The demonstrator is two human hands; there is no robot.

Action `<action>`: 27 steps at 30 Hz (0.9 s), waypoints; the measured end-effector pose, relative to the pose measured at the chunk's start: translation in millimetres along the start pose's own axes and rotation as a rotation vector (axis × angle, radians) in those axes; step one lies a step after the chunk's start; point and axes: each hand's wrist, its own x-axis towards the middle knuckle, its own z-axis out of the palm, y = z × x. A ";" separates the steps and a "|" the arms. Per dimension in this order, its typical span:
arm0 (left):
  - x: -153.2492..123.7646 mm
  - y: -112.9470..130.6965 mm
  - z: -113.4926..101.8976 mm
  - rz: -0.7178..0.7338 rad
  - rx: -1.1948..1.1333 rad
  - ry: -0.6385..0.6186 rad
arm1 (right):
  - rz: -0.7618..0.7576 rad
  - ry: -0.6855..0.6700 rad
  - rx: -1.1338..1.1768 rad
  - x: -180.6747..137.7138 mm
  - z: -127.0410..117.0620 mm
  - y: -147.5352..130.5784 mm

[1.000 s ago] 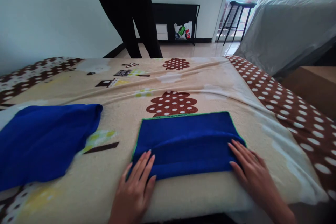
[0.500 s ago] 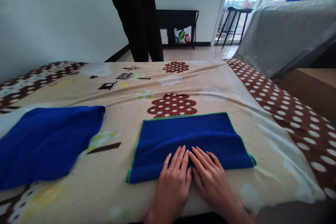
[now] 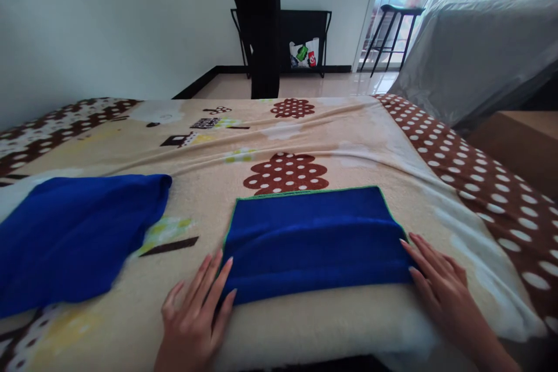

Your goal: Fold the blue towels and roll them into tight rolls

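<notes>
A blue cloth with green stitched edges (image 3: 309, 238) lies folded into a rectangle on the patterned blanket (image 3: 314, 325). At its near left corner rests my left hand (image 3: 196, 305), fingers spread and tips touching the cloth's side. My right hand (image 3: 444, 282) lies at the opposite near corner, its fingers stretched out along the right edge. Neither hand grips anything. A second blue cloth (image 3: 82, 238), loosely laid out with a curled far corner, is to the left of my left hand.
Past the blanket's far edge a person (image 3: 259, 23) in dark trousers stands by a black rack (image 3: 300, 23). A stool (image 3: 392, 35) is near the window. At right are a plastic-covered piece of furniture (image 3: 488, 40) and a cardboard box (image 3: 518, 145).
My hands have moved apart from the middle of the cloth's near edge to its left and right ends. The person in the background has shifted right. Both cloths lie where they were.
</notes>
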 end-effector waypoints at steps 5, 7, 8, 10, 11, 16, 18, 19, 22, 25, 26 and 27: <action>-4.0 -0.3 -19.9 0.152 -0.168 -0.004 | -0.069 0.130 0.063 -10.7 -15.9 -2.5; -6.3 -2.9 -20.5 0.177 -0.177 -0.019 | -0.117 0.093 0.056 -14.3 -13.0 0.3; -7.2 -4.1 -18.7 0.178 -0.170 -0.014 | -0.127 0.080 0.051 -15.6 -9.8 2.1; -7.2 -5.3 -12.4 0.159 -0.163 0.002 | -0.113 0.079 0.040 -16.2 -1.4 5.1; -6.2 -5.4 -8.5 0.143 -0.163 0.010 | -0.098 0.091 0.037 -15.2 2.9 5.8; 9.8 -5.3 9.4 0.082 -0.129 0.031 | -0.043 0.138 0.040 3.8 15.7 1.2; 17.3 -6.6 12.7 0.074 -0.090 0.023 | -0.020 0.140 0.034 13.6 15.3 -2.4; 19.9 -7.3 12.9 0.077 -0.077 0.020 | -0.010 0.138 0.029 17.3 13.9 -3.8; 20.5 -8.9 6.5 0.098 -0.077 0.019 | -0.012 0.130 0.029 20.0 5.1 -5.8; 11.1 -10.9 -5.0 0.108 -0.112 0.011 | -0.051 0.086 0.071 10.9 -5.4 -4.3; 7.3 -12.1 -8.1 0.111 -0.127 -0.001 | -0.069 0.066 0.090 7.0 -7.7 -3.3; 4.1 -13.6 -10.4 0.118 -0.142 -0.017 | -0.083 0.047 0.105 3.5 -8.9 -2.3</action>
